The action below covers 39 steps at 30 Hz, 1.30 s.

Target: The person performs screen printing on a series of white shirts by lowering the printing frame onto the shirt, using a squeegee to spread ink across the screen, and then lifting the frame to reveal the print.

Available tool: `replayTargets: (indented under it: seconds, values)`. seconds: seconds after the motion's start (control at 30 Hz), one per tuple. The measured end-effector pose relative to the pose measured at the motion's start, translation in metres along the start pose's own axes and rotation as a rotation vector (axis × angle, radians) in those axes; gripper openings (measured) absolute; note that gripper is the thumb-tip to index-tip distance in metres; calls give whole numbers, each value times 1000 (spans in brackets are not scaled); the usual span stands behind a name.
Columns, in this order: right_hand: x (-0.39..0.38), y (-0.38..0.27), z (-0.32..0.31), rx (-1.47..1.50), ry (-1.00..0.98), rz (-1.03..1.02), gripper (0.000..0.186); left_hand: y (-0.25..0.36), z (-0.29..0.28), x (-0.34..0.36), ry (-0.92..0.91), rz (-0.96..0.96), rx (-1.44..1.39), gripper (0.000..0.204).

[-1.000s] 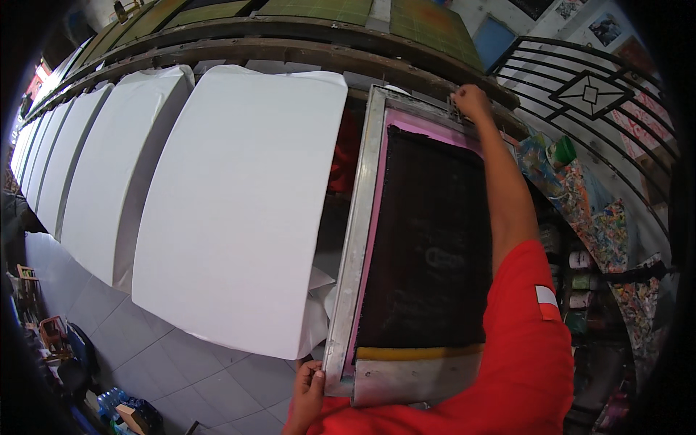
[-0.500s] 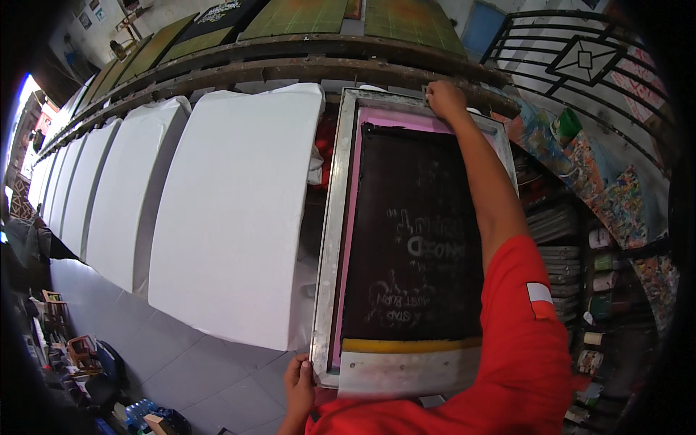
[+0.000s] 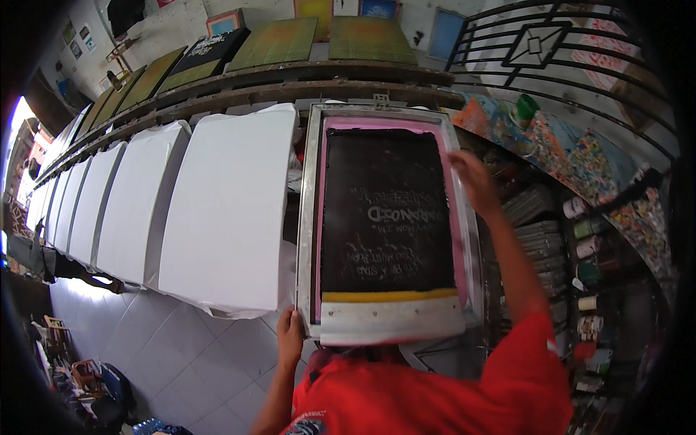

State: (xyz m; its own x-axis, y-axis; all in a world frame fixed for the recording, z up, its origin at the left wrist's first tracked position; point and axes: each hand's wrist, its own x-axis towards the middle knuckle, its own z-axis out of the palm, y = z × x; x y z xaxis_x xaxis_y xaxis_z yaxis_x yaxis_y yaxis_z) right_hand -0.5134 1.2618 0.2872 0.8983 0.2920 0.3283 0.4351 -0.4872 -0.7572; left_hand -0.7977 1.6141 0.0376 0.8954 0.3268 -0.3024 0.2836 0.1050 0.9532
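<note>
A silk-screen frame (image 3: pixel 309 217) with a metal rim lies over the table on my right side. Its mesh (image 3: pixel 384 217) is coated with dark ink, bordered in pink, with pale lettering showing through. Across its near end rests a squeegee (image 3: pixel 391 319) with a yellow blade and a wide metal holder; neither hand is on it. My left hand (image 3: pixel 291 335) is closed on the near left corner of the frame. Over the frame's right rim hovers my right hand (image 3: pixel 475 181), slightly blurred, its fingers loosely stretched and nothing visible in them.
White cloth-covered boards (image 3: pixel 225 210) run in a row to the left. Behind them is a long metal rail (image 3: pixel 290 90), with greenish boards (image 3: pixel 275 42) beyond. Ink containers (image 3: pixel 589 246) crowd the right side, below a paint-splattered surface (image 3: pixel 558 148) holding a green cup (image 3: pixel 525 109).
My right hand has left the frame's far edge and come back toward me along its right side. My left hand stays at the near left corner. The view has shifted.
</note>
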Motion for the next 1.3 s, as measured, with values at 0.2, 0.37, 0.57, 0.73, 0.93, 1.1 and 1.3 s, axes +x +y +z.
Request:
replayTargets:
  seconds: [0.2, 0.37, 0.57, 0.73, 0.93, 1.1, 1.3]
  values:
    - [-253, 11, -61, 41, 468, 662, 57, 7, 4, 20, -218, -43, -126, 26]
    - [-369, 59, -24, 337, 640, 892, 65, 0, 11, 28, -234, -10, -184, 22]
    - [-379, 77, 38, 609, 840, 826, 71, -2, 13, 28, -160, -3, -184, 23]
    - [-377, 88, 38, 523, 856, 879, 70, -1, 12, 29, -165, 13, -200, 25]
    - [-386, 111, 40, 495, 831, 812, 68, -8, 10, 33, -127, 43, -99, 27]
    - [-382, 105, 43, 495, 856, 864, 65, -11, 10, 32, -99, 71, -82, 26]
    - [-380, 91, 38, 331, 808, 777, 60, -7, 13, 32, -103, 10, -148, 23]
